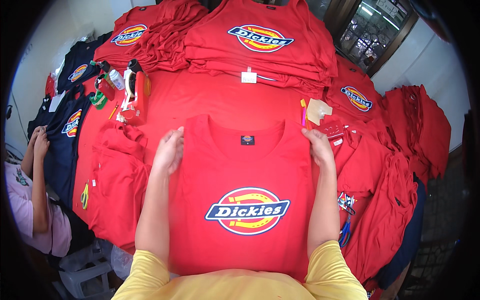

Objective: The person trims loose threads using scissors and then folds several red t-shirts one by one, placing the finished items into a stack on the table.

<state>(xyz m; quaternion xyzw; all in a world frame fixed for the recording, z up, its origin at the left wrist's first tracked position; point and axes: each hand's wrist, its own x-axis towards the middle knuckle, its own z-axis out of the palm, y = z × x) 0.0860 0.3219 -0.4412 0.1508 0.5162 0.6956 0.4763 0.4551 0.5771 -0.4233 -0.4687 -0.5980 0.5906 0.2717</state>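
Note:
A red sleeveless shirt (245,170) with a dark neck label and a large oval chest logo is spread out in front of me, its lower end close to my body. At its left shoulder edge, my left hand (170,151) is closed on the cloth. My right hand (319,146) pinches the opposite shoulder, so the neckline lies stretched between both hands. Just beyond the right hand are a toothbrush-like tool (303,112) with a pink handle and a piece of tan paper (319,110).
Stacked red shirts (260,55) fill the table's far side. Loose red garments lie left (117,175) and right (380,200). A tape dispenser (135,95), yellow snips (85,194) and blue-handled scissors (345,230) are around. A co-worker's hands (40,137) hold a dark shirt (62,145) at left.

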